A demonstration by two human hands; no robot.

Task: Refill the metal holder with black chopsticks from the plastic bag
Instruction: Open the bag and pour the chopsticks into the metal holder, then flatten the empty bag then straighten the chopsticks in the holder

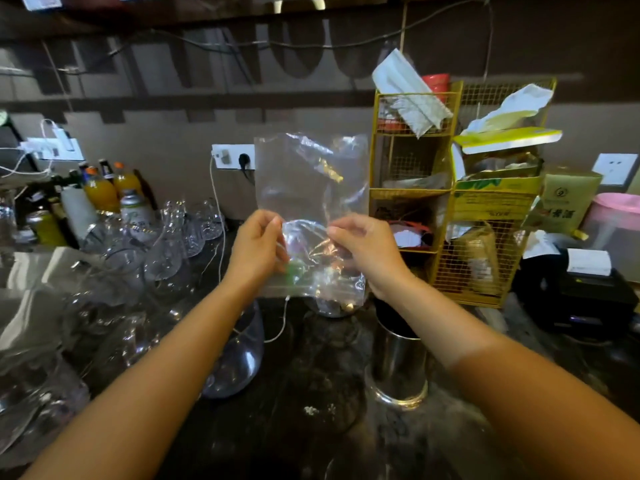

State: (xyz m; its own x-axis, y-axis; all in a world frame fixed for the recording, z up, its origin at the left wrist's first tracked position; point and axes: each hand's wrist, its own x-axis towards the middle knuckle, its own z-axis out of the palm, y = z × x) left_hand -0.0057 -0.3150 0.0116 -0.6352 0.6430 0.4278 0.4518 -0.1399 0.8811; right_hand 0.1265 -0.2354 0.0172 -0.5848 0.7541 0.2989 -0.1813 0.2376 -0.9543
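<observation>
I hold a clear plastic bag (pixel 311 188) upright in front of me over the dark counter. My left hand (pixel 258 249) pinches its left side and my right hand (pixel 363 251) pinches its right side, about halfway up the bag. The bag looks flat, and I see no chopsticks inside it. The shiny metal holder (pixel 398 362) stands on the counter below my right wrist. Its dark mouth is partly hidden by my right forearm, so I cannot tell what is in it.
Several glasses and glass jugs (pixel 166 258) crowd the counter on the left, with drink bottles (pixel 100 192) behind them. A yellow wire rack (pixel 446 195) full of packets stands at the right. A black receipt printer (pixel 588 289) sits further right. A white cable (pixel 218 216) hangs from a wall socket.
</observation>
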